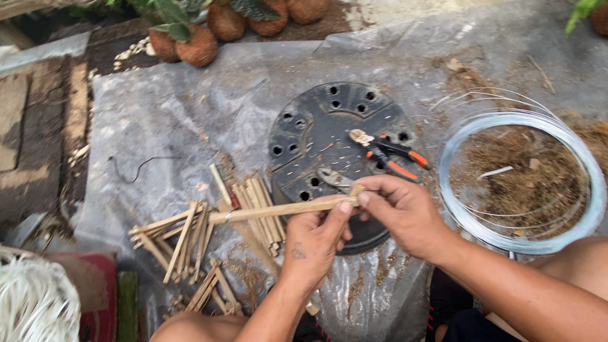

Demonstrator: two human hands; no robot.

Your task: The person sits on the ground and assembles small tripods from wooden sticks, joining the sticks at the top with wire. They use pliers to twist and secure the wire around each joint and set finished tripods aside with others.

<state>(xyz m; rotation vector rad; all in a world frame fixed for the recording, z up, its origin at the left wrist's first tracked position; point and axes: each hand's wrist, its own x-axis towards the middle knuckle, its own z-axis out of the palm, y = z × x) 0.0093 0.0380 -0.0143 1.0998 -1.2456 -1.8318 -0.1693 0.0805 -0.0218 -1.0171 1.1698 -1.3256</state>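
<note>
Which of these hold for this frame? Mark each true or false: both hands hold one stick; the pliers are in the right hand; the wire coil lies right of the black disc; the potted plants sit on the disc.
1. Both hands, left hand and right hand, hold one bamboo stick: true.
2. The pliers are in the right hand: false, they lie on the black disc.
3. The wire coil lies right of the disc: true.
4. The potted plants sit on the disc: false, they stand beyond the plastic sheet.

Pliers (391,155) on black disc (332,142) ahead; wire coil (521,181) right, sticks (185,243) left.
</note>
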